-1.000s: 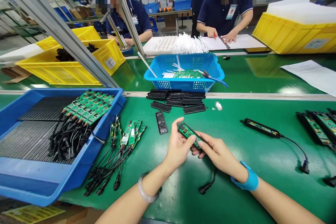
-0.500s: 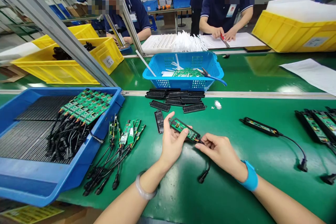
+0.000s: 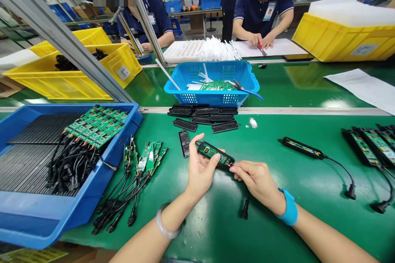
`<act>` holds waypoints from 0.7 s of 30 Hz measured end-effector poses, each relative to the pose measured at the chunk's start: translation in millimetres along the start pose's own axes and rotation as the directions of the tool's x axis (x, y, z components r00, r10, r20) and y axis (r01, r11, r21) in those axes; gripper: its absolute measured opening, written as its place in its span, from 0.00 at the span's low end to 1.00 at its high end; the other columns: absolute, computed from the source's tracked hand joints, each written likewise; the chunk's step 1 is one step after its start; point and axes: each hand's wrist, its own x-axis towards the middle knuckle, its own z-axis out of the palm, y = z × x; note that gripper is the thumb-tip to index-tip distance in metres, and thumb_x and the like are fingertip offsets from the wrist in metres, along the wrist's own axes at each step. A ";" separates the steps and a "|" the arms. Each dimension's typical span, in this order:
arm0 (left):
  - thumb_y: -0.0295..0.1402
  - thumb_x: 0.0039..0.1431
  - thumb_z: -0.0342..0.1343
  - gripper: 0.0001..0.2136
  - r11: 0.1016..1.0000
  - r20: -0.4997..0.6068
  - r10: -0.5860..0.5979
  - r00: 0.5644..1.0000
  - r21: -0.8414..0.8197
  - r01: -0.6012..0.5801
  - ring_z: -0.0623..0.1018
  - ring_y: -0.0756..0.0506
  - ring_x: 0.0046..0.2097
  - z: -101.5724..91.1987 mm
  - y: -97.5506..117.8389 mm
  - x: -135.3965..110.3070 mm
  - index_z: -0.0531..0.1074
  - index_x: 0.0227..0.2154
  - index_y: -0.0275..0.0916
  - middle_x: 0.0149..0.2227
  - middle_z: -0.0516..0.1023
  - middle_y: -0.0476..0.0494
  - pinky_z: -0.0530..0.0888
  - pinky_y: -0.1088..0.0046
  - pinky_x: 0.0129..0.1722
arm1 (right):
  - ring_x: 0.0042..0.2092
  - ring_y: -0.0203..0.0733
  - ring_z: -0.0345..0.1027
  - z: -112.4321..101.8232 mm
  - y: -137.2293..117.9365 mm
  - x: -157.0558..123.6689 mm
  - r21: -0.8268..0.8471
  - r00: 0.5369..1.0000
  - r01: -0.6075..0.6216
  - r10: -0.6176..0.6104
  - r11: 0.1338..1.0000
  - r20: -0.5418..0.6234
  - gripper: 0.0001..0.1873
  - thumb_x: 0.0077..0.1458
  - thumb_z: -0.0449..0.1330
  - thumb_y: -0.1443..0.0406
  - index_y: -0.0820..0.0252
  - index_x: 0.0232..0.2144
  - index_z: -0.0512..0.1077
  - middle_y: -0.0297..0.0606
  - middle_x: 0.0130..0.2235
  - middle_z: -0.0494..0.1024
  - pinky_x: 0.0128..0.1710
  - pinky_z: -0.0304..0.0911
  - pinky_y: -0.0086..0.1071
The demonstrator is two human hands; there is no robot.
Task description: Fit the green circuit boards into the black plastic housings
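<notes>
My left hand (image 3: 202, 168) is closed around a long black plastic case with a green circuit board (image 3: 216, 155) lying inside it, the thumb along its near edge. At the case's right end, the fingertips of my right hand (image 3: 256, 176) pinch the black cable where its wires meet the board. Below that hand hangs the cable's black plug (image 3: 245, 208). Several black case halves (image 3: 202, 117) lie just beyond my hands, one (image 3: 184, 144) close to my left fingers. Left of my left hand, loose circuit boards with cables (image 3: 149, 158) are spread on the green table.
A blue tray (image 3: 123, 164) with boards and black strips stands at left. Behind the case halves is a blue basket (image 3: 212, 98) holding pliers (image 3: 243, 87). Cased boards (image 3: 302, 148) lie at right. Co-workers (image 3: 262, 12) sit across the table, one holding a red-handled tool.
The board now lies flatter in the case, and the case's loop end shows past my left fingers. My right fingers have shifted slightly at the cable; its plug has swung. The whole view moved slightly.
</notes>
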 end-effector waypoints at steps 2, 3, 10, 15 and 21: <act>0.30 0.54 0.60 0.28 1.000 0.002 0.008 1.000 0.006 -0.008 0.81 0.45 0.39 0.0 1.4 -0.2 0.51 0.53 0.43 0.34 0.77 0.48 0.75 0.69 0.40 | 0.23 0.34 0.64 -0.6 -0.6 1.8 0.054 0.999 -0.050 0.049 0.997 0.022 0.22 0.62 0.50 0.59 0.60 0.18 0.69 0.32 0.20 0.70 0.26 0.57 0.26; 0.30 0.54 0.60 0.28 1.000 0.003 0.012 1.000 0.011 -0.012 0.81 0.45 0.39 0.0 1.9 -0.2 0.51 0.53 0.43 0.34 0.77 0.48 0.75 0.69 0.40 | 0.23 0.34 0.63 -0.7 -0.8 2.6 0.080 0.996 -0.082 0.080 0.993 0.037 0.22 0.62 0.50 0.59 0.60 0.18 0.69 0.32 0.20 0.70 0.26 0.57 0.26; 0.29 0.55 0.59 0.27 0.998 0.018 0.045 0.999 0.039 -0.046 0.80 0.46 0.40 0.7 0.1 -4.7 0.51 0.53 0.44 0.35 0.79 0.46 0.75 0.67 0.42 | 0.23 0.33 0.59 -0.2 -2.5 3.8 0.134 0.976 -0.192 0.175 0.972 0.131 0.14 0.63 0.47 0.60 0.60 0.36 0.69 0.27 0.20 0.65 0.25 0.55 0.26; 0.29 0.55 0.59 0.28 1.000 0.030 -0.001 1.000 0.020 0.001 0.79 0.46 0.40 1.8 1.0 -5.0 0.51 0.54 0.44 0.35 0.79 0.46 0.75 0.68 0.41 | 0.22 0.33 0.58 2.0 -2.0 2.2 0.086 0.980 -0.189 0.181 0.978 0.086 0.16 0.63 0.47 0.59 0.57 0.24 0.61 0.27 0.18 0.64 0.23 0.52 0.26; 0.29 0.50 0.58 0.31 0.954 0.062 -0.291 0.955 0.098 0.285 0.72 0.52 0.23 -5.6 7.8 5.9 0.52 0.56 0.43 0.29 0.74 0.51 0.66 0.82 0.16 | 0.23 0.32 0.57 -0.6 -6.2 1.4 -0.027 0.996 -0.035 0.037 0.999 0.082 0.15 0.60 0.54 0.59 0.59 0.22 0.64 0.28 0.21 0.66 0.23 0.53 0.26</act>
